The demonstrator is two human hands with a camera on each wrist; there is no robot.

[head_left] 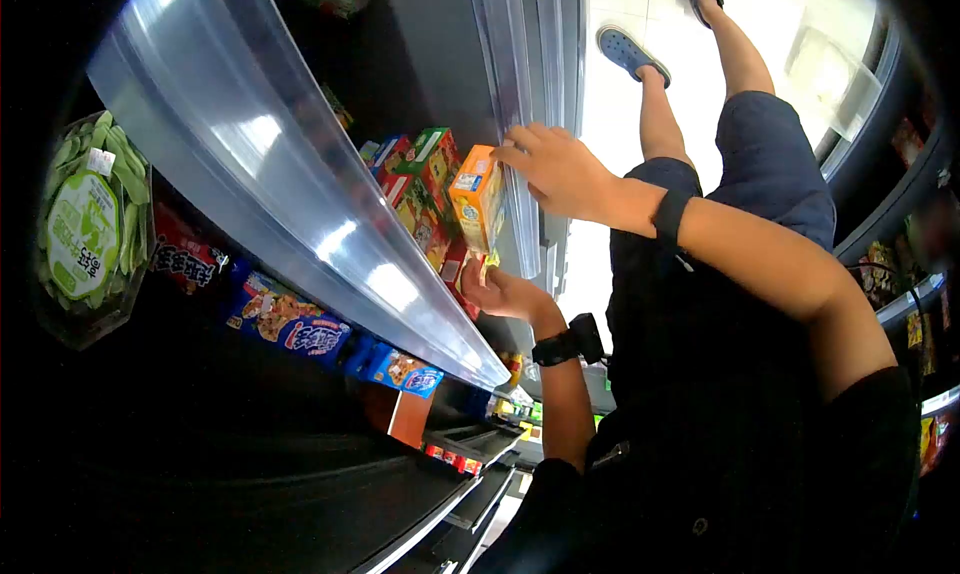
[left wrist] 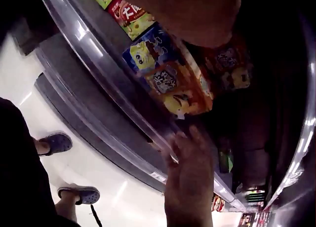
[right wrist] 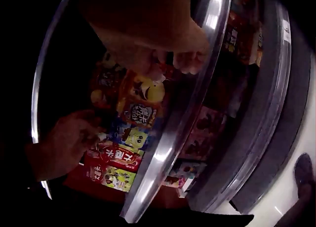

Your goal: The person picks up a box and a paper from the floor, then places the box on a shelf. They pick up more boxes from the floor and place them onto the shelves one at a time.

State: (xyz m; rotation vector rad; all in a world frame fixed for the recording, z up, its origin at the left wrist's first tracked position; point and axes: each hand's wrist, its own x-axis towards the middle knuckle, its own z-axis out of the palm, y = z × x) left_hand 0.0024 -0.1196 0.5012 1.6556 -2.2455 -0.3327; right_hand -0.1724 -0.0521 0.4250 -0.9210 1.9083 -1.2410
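Note:
In the head view my right hand (head_left: 565, 174) touches the upper end of an orange box (head_left: 478, 202) by the clear shelf lip. Beside the lower end of that box is my left hand (head_left: 505, 296), its fingers loose near a red pack. The left wrist view has the left hand (left wrist: 202, 15) large above the orange box (left wrist: 173, 91), and the right hand (left wrist: 190, 180) at its edge by the lip. In the right wrist view the right hand (right wrist: 153, 44) bends over one end of the box, while the left hand (right wrist: 66, 143) reaches in beside a red pack (right wrist: 118, 155).
Green and red boxes (head_left: 432, 162) stand behind the orange box. A long clear shelf lip (head_left: 290, 174) crosses the left side, with blue snack bags (head_left: 290, 319) and a tray of green pods (head_left: 95, 214) beyond it. A white floor (head_left: 640, 104) shows beside the shelving.

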